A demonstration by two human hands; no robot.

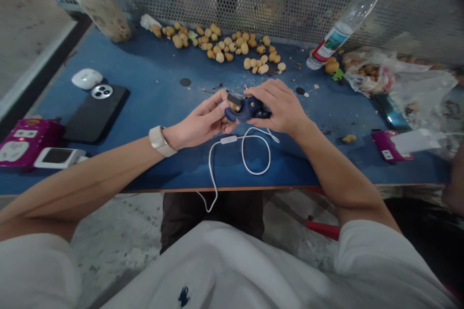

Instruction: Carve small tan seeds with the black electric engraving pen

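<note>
Near the middle of the blue table, a dark blue hand tool (243,109) with a curved jaw is held between my two hands. My right hand (281,106) is wrapped round its right end. From the left, the fingers of my left hand (213,116) are pinched at the jaw, where a small yellowish-brown piece (235,106) shows partly; the fingertips hide the rest of it. Just below my hands lies a white cable (229,139) with a small inline switch, looped on the table.
Several round tan fruits or nuts (232,47) lie along the mesh panel. A bottle (335,38) leans at the back right beside plastic bags (409,77). At left are a phone (92,118), a white case (87,78) and a purple socket block (31,140).
</note>
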